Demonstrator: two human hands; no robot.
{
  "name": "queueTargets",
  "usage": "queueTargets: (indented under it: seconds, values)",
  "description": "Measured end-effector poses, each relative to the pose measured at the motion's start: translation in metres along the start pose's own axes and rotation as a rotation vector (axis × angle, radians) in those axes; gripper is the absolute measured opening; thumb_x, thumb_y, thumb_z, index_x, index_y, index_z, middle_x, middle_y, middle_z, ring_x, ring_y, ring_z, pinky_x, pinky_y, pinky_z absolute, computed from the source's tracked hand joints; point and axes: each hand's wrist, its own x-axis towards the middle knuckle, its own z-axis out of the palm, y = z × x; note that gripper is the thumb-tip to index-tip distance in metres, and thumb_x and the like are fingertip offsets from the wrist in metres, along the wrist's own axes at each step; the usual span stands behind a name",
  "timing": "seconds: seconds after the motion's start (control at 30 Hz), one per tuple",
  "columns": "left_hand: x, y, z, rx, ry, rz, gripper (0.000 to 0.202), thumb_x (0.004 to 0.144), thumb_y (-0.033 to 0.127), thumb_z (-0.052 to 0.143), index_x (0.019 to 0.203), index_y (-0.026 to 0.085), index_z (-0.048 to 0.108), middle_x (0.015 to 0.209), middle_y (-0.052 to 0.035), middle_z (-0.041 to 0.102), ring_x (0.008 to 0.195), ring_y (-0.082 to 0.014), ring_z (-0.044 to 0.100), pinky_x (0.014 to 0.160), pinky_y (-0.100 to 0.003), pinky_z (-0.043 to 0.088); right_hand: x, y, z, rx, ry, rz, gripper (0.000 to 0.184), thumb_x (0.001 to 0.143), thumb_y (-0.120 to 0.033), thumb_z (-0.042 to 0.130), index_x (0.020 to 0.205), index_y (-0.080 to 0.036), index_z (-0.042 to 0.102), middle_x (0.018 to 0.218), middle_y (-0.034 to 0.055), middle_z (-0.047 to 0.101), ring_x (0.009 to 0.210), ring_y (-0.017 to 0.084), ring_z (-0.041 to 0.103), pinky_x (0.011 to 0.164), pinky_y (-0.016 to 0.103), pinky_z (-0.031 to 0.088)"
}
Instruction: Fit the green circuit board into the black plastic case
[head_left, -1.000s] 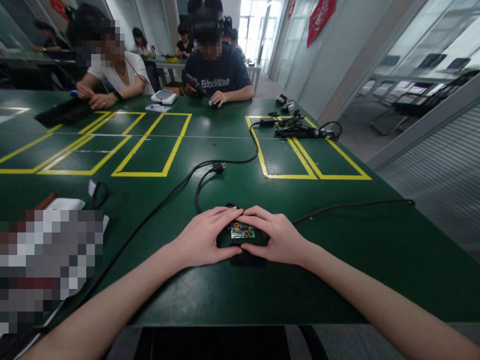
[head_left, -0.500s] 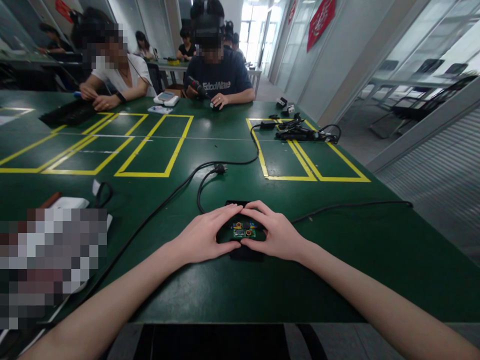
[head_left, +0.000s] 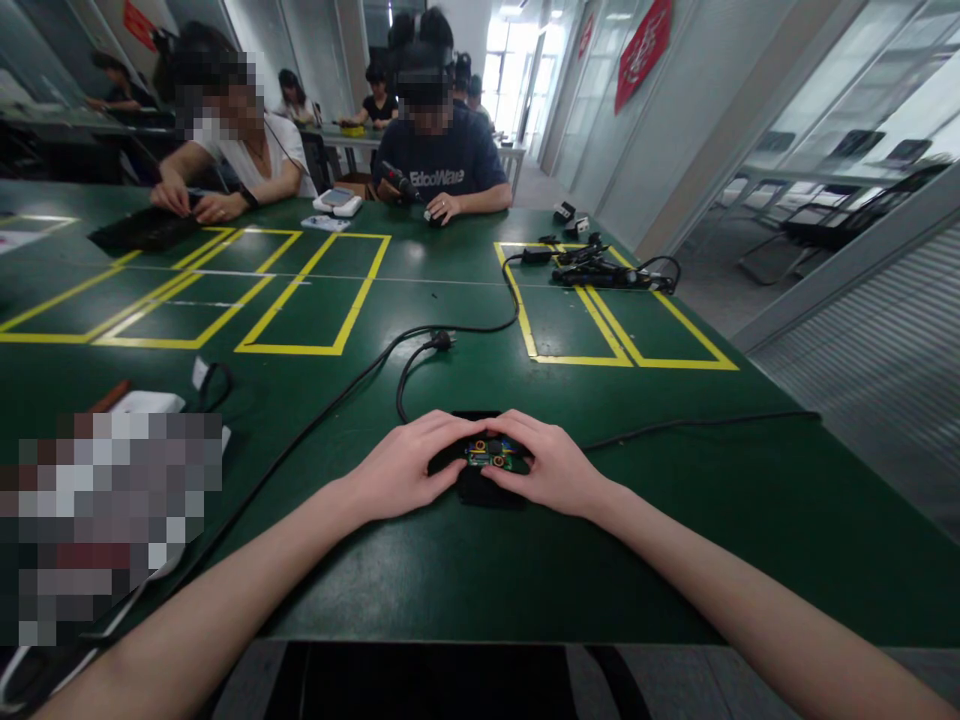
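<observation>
A small green circuit board [head_left: 480, 460] with copper-coloured ring coils lies between my hands, in or over a flat black case [head_left: 491, 492] on the table. My left hand [head_left: 405, 462] curves round the board's left side, fingers along the far edge and thumb at the near left corner. On the opposite side, my right hand [head_left: 559, 462] is bent round it in the same way, its thumb at the near edge. The fingertips of both hands almost meet at the far edge. My fingers hide parts of the board and case.
Black cables [head_left: 352, 385] with a plug [head_left: 442, 341] run across the green table. Tangled black cables and parts [head_left: 600, 270] lie at the back right. At left is a blurred-out object [head_left: 120, 500]. Two people sit opposite, one holding a power screwdriver [head_left: 397, 182].
My left thumb has drawn back from my right thumb, leaving a small gap between them. The case looks slightly farther from me. The person at the far left has shifted their hands.
</observation>
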Motion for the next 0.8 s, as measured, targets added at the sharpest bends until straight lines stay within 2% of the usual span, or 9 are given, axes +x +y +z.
queueTargets:
  seconds: [0.13, 0.3, 0.43, 0.57, 0.7, 0.8]
  values:
    - [0.002, -0.001, 0.0, 0.051, 0.039, 0.005, 0.031, 0.095, 0.012, 0.057, 0.124, 0.021, 0.066, 0.121, -0.0095, 0.071, 0.114, -0.0223, 0.067, 0.099, -0.038, 0.058, 0.0, 0.0, 0.001, -0.041, 0.004, 0.013, 0.043, 0.09, -0.032, 0.073, 0.131, -0.023, 0.064, 0.118, 0.0087, 0.074, 0.102, 0.023, 0.074, 0.085, 0.035, 0.062]
    - [0.003, 0.0, 0.001, 0.146, 0.051, -0.048, 0.011, 0.094, 0.015, 0.059, 0.1, 0.019, 0.067, 0.103, -0.0061, 0.069, 0.094, -0.0197, 0.068, 0.08, -0.03, 0.057, -0.001, -0.003, 0.002, -0.133, 0.023, 0.03, 0.039, 0.092, -0.034, 0.071, 0.129, -0.022, 0.067, 0.117, 0.0091, 0.075, 0.098, 0.024, 0.076, 0.081, 0.035, 0.062]
    - [0.003, -0.002, 0.003, 0.18, 0.016, -0.133, 0.005, 0.095, 0.018, 0.062, 0.097, 0.019, 0.066, 0.091, -0.0016, 0.069, 0.077, -0.0166, 0.067, 0.069, -0.027, 0.052, 0.0, -0.003, 0.005, -0.155, 0.053, 0.045, 0.037, 0.093, -0.036, 0.069, 0.126, -0.021, 0.068, 0.115, 0.0095, 0.075, 0.096, 0.024, 0.076, 0.079, 0.035, 0.062]
    - [0.003, -0.005, 0.004, 0.217, 0.007, -0.152, 0.005, 0.095, 0.019, 0.062, 0.096, 0.02, 0.067, 0.089, -0.0007, 0.069, 0.074, -0.0162, 0.066, 0.069, -0.027, 0.051, 0.002, -0.003, 0.003, -0.161, 0.049, 0.045, 0.037, 0.094, -0.039, 0.069, 0.127, -0.022, 0.068, 0.116, 0.0095, 0.074, 0.096, 0.024, 0.075, 0.078, 0.034, 0.062]
    - [0.005, -0.009, 0.001, 0.221, 0.003, -0.16, 0.009, 0.096, 0.023, 0.061, 0.098, 0.02, 0.069, 0.091, -0.0018, 0.072, 0.075, -0.0162, 0.067, 0.068, -0.026, 0.052, 0.004, 0.002, -0.01, -0.123, 0.004, 0.048, 0.04, 0.094, -0.041, 0.067, 0.129, -0.022, 0.066, 0.123, 0.01, 0.069, 0.067, 0.014, 0.067, 0.064, 0.03, 0.057]
    - [0.005, -0.012, -0.002, 0.198, -0.014, -0.172, 0.013, 0.097, 0.026, 0.061, 0.098, 0.019, 0.072, 0.09, -0.0028, 0.074, 0.075, -0.0163, 0.067, 0.068, -0.026, 0.052, 0.004, 0.011, -0.023, -0.141, -0.017, 0.055, 0.026, 0.097, -0.037, 0.062, 0.114, -0.019, 0.068, 0.109, 0.0084, 0.071, 0.064, 0.014, 0.064, 0.061, 0.029, 0.052]
